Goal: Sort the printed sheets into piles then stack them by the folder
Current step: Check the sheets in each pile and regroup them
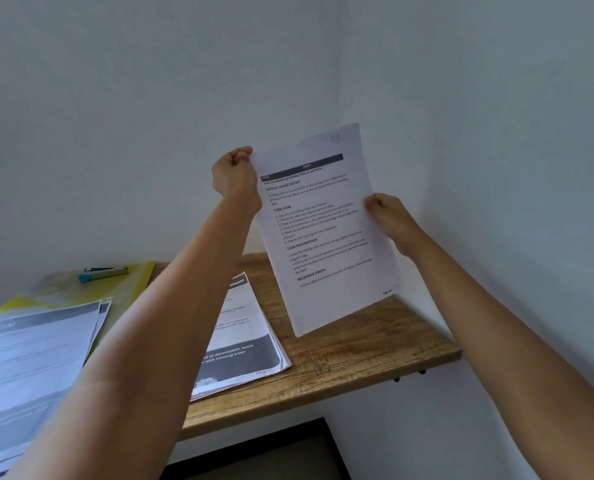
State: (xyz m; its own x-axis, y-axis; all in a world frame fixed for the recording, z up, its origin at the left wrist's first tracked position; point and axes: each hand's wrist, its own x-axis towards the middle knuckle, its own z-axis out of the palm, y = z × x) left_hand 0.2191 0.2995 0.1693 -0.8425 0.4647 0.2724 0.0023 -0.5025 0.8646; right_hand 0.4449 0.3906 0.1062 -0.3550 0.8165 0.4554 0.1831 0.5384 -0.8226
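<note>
Above the wooden bench (357, 355), the left hand (235, 176) and right hand (390, 216) each pinch an edge of one printed sheet (323, 230), tilted upright.

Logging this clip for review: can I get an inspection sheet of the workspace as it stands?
Surface: wooden shelf in a wall corner, right part bare.
Job's things: held sheet raised upright; middle pile on shelf; left pile; yellow folder behind it.
Clutter: stapler on the folder.
Hands: left hand pinches the sheet's top corner; right hand grips its right edge.
Cables: nothing seen.
Surroundings: plain walls; dark opening below shelf.
</note>
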